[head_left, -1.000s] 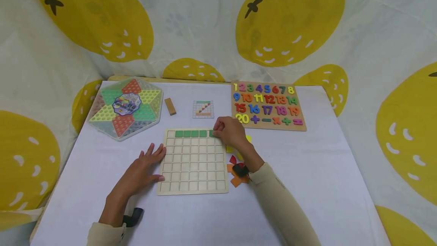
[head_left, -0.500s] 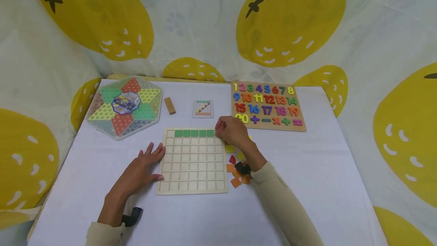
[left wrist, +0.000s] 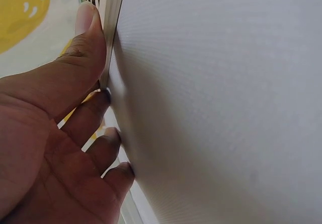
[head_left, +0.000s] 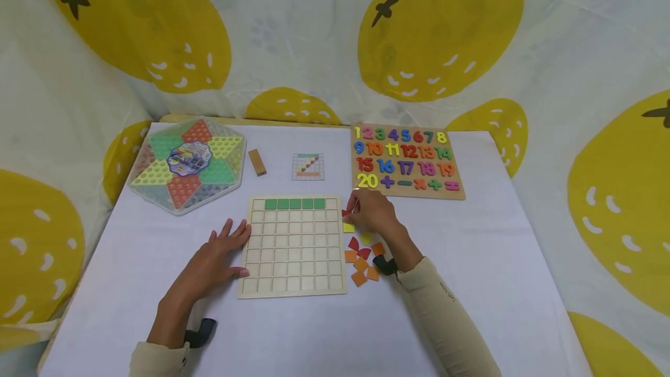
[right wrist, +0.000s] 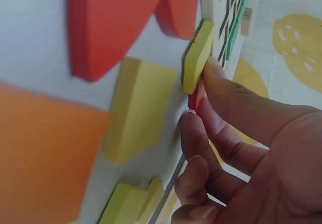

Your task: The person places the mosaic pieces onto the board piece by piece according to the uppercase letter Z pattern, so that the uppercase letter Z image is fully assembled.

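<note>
A wooden grid board (head_left: 296,249) lies on the table. Several green tiles (head_left: 295,204) fill the middle of its top row, with the corner cells bare. My left hand (head_left: 217,258) rests along the board's left edge; in the left wrist view, the thumb (left wrist: 86,30) lies at its side. By the board's upper right corner, my right hand (head_left: 373,211) has its fingers curled around a small red tile (right wrist: 197,96). Its thumb tip overlaps a yellow tile (right wrist: 198,58) in the right wrist view. The red tile is mostly hidden.
Loose orange tiles (head_left: 361,264), red quarter-round tiles (head_left: 353,244) and yellow tiles lie right of the board. Behind it are a pattern card (head_left: 307,167), a wooden block (head_left: 257,162), a number board (head_left: 408,162) and a star-patterned game box (head_left: 188,164).
The last green tile has slid left against the others in the top row. My right hand has left it and moved right and down to the loose tiles. My left hand stays put.
</note>
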A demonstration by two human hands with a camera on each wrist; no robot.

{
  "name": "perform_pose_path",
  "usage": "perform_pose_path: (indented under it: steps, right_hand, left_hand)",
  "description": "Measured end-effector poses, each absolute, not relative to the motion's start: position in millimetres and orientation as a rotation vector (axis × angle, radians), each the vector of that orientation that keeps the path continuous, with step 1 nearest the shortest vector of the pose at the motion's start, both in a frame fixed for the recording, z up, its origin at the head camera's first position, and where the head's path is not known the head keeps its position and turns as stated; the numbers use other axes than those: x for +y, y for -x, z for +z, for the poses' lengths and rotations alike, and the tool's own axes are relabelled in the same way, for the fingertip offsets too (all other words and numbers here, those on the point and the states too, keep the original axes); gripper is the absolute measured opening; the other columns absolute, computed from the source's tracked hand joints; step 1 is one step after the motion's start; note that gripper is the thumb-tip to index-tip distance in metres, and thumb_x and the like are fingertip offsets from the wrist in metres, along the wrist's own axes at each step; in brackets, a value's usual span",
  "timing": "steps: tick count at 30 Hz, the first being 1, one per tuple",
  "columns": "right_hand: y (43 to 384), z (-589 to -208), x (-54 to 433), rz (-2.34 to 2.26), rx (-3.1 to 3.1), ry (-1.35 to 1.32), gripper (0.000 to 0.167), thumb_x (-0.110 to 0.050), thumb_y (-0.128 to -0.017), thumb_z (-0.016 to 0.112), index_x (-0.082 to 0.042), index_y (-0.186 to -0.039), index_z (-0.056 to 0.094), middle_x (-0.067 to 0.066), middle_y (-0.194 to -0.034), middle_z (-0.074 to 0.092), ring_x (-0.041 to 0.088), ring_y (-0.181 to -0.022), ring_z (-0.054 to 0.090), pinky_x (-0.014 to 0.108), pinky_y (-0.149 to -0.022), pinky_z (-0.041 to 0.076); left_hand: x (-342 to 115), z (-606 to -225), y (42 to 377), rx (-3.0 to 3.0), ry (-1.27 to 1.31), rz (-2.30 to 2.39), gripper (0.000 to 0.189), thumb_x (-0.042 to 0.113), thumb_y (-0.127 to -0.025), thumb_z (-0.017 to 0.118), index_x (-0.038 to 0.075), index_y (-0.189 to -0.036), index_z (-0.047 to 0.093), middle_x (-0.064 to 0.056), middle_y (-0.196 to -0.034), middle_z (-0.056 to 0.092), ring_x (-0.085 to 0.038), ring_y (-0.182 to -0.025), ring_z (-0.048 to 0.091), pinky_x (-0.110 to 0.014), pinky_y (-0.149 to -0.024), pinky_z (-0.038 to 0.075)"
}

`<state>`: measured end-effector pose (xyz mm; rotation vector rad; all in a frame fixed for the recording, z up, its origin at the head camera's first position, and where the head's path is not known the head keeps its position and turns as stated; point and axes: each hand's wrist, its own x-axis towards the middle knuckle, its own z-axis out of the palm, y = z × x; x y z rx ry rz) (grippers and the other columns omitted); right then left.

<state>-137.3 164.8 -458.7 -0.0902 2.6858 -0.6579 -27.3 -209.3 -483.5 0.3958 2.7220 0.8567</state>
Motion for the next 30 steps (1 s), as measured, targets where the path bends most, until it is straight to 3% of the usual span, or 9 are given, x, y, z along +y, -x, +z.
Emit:
perform_pose_path:
  steps: [9,16,26,30]
  right_hand:
    - [135.0,-459.5,160.8,-0.756,2.695,0.094,0.021,-0.022,-0.091,0.086,-0.018,-0.092,0.066,0.002,-0.084,0.063,0.021,-0.079,0.059,0.031,-0.065,0.045]
    - [135.9,-456.2,146.1,-0.965,2.692,0.206,0.009,-0.016,-0.094,0.082,-0.021,-0.091,0.075,-0.001,-0.089,0.067,0.02,-0.085,0.058,0.031,-0.071,0.046]
    - [143.6,-464.7,115.4,-0.896,2.684,0.436,0.011,-0.012,-0.093,0.082,-0.022,-0.088,0.081,-0.008,-0.089,0.072,0.015,-0.092,0.063,0.035,-0.086,0.055]
    - [145.9,-466.2,107.1,-0.852,2.72,0.448,0.015,-0.012,-0.091,0.084,-0.022,-0.083,0.077,-0.008,-0.083,0.07,0.016,-0.088,0.062,0.034,-0.081,0.054]
  left_hand:
    - [-208.7,-483.1,26.3,2.721,-0.398,0.863,0.105,0.02,-0.073,0.095,0.008,-0.162,0.041,-0.013,-0.171,0.035,-0.047,-0.163,0.02,-0.072,-0.128,0.021]
    - [-208.1,-481.9,26.5,2.72,-0.39,0.862,0.104,0.021,-0.073,0.095,0.009,-0.162,0.042,-0.013,-0.17,0.035,-0.046,-0.163,0.02,-0.072,-0.127,0.021]
    - [-205.6,-480.9,26.0,2.712,-0.344,0.857,0.105,0.02,-0.073,0.096,0.01,-0.162,0.042,-0.011,-0.171,0.035,-0.045,-0.164,0.019,-0.071,-0.129,0.019]
    - [-205.3,-480.6,26.4,2.712,-0.338,0.852,0.105,0.02,-0.073,0.096,0.011,-0.162,0.042,-0.011,-0.171,0.035,-0.044,-0.164,0.019,-0.07,-0.129,0.019]
